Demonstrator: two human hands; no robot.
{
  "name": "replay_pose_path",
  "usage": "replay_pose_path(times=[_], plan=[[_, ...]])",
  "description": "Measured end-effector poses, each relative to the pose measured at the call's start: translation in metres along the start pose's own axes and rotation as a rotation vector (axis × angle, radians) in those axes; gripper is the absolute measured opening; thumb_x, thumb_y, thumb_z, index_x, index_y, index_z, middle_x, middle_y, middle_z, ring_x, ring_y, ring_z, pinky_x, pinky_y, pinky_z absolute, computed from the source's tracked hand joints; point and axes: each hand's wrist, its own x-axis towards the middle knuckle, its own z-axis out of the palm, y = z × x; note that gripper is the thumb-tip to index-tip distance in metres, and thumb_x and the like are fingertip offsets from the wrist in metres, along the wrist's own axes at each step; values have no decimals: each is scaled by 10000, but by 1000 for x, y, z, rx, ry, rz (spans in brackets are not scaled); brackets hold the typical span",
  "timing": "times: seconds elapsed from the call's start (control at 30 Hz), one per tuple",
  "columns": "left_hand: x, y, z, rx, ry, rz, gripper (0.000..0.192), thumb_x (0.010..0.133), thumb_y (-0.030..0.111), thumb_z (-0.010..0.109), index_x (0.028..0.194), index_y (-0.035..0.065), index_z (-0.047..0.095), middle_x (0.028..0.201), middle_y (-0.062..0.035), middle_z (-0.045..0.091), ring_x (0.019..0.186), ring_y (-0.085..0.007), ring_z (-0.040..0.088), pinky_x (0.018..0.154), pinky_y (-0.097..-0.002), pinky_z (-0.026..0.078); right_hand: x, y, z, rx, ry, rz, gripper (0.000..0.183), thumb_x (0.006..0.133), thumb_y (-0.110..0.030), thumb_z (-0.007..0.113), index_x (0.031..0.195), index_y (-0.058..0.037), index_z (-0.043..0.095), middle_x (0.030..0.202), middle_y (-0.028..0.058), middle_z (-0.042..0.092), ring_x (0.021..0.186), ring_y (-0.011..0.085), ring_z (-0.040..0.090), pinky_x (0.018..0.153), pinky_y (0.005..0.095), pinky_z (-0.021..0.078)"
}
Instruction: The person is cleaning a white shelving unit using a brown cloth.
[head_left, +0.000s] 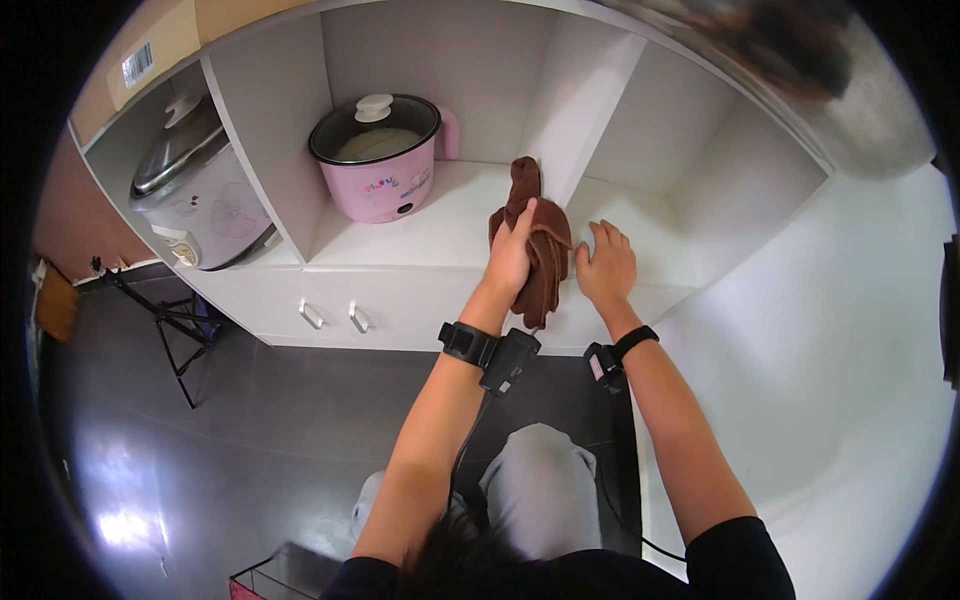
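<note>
A bunched brown cloth (546, 251) hangs in my left hand (513, 255), whose thumb and fingers close around it. Its top end rises near the upright divider of the white shelf unit (420, 247). To the right, my right hand (607, 262) is held with fingers apart at the front of the right compartment, with nothing seen in it. In the middle compartment, left of the cloth, stands a pink electric cooking pot (379, 184). A glass lid (373, 112) with a white knob covers it, and pale contents show through.
A rice cooker (206, 202) fills the left compartment. Two metal handles (311, 315) are on the cupboard doors below. A black tripod (169, 319) stands on the dark floor at left; a wire basket (274, 574) sits at the bottom. A white wall (810, 360) bounds the right.
</note>
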Motion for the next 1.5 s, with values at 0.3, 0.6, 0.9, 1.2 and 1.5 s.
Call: replay_pose_path(times=[0.3,0.6,0.9,1.2,1.5], plan=[[-65,-11,5,376,82,75,544,966,391,459,1307,-33,436,1128,-133,567,1056,-219,511,945,-309,382,5,3,-5,156,40,51,379,871,-315,507,1113,-44,618,1205,131,586,1138,302,512,948,407,405],[-122,-5,101,433,275,433,721,917,260,537,1450,-40,157,1461,-230,304,1336,-352,334,1076,-391,274,-8,32,-64,1265,0,479,381,947,-287,377,1166,-29,552,1193,94,579,1145,197,521,968,359,378],[5,-83,81,1594,199,253,818,841,441,540,1384,-110,275,1440,-328,257,1378,-436,184,1137,-405,199,-39,38,-91,748,254,284,330,861,-6,523,1191,-9,498,1198,143,521,1036,257,552,878,360,450],[-38,-19,54,1132,66,132,259,790,74,537,1026,1,614,970,-156,653,879,-293,607,731,-346,475,-28,-27,-47,282,-74,-75,651,739,-280,659,1337,-105,472,1460,183,298,1369,406,201,1091,548,178],[-8,23,52,1184,349,723,589,750,196,678,1225,-47,430,1137,-224,525,1061,-368,505,920,-448,391,-33,-28,-44,89,-61,-332,590,703,-363,673,1232,-118,583,1352,70,484,1368,357,227,1049,594,202]])
